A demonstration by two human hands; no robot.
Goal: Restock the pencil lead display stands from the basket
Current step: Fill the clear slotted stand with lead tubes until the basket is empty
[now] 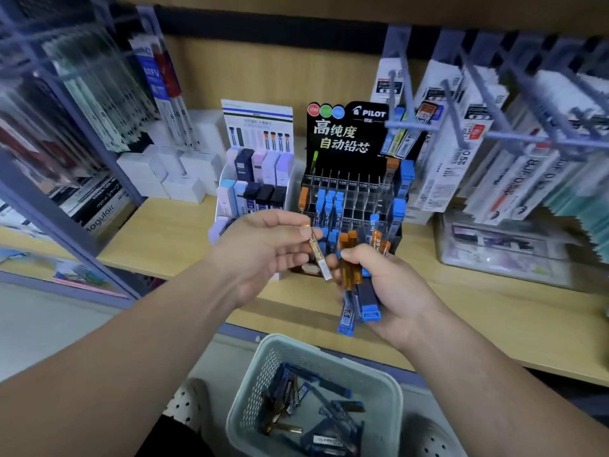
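Wooden shelf carries the black Pilot stand, partly filled with lead cases. The pale basket sits below it with more cases inside. In front of the stand, right hand grips a bunch of cases and left hand pinches one orange-capped case.

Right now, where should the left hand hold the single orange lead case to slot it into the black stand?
Pinch the orange lead case at its capped top end, from above. It is long and slim, and its lower end hangs free of the left hand, so that end can probably enter the black stand first.
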